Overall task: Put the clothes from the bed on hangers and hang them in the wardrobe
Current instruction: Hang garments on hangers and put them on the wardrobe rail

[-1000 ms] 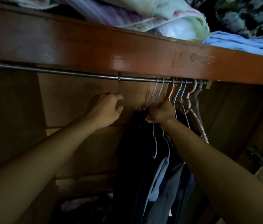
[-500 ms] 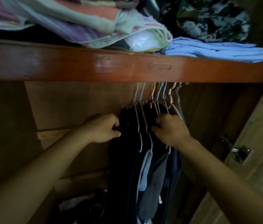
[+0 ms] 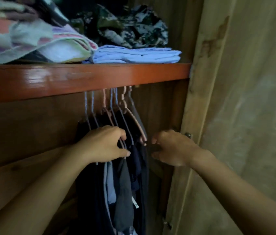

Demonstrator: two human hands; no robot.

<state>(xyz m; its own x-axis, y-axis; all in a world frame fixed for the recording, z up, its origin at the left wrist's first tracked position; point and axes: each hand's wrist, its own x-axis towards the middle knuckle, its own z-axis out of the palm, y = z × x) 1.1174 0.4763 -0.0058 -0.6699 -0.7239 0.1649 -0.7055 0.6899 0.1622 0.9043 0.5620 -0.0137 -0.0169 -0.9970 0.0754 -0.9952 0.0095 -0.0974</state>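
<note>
1. Nearest me, both forearms reach into the wardrobe towards the bunch of hung clothes [image 3: 125, 180], my landmark here. The left hand [image 3: 105, 145] lies on the bunch's left shoulder, fingers curled round a couple of wire hangers [image 3: 89, 109], thumb underneath. The right hand [image 3: 171, 148] sits just right of the bunch, fingers curled, seemingly pinching dark fabric at the end of the pink hanger [image 3: 136, 123]; it is too dim there to be sure.

2. Judging by this, the step in hand is settling garments already hung, spacing them at the right end. No garment from the bed is in view.

3. The next move likely calls for letting go once the shoulders sit square on their hangers, then turning away for another piece.

4. Above the bunch, the hooks run up behind the red-brown shelf edge [image 3: 86, 78]; the rail is hidden. On the shelf lie folded blue cloth [image 3: 137, 55] and striped blankets [image 3: 32, 39]. Right of the bunch stands the wardrobe door [image 3: 227, 99].

5. Against half a second ago, both hands sit further right on the bunch, the left now among the hangers, the right beyond the pink one. The view has swung right, showing more door.
</note>
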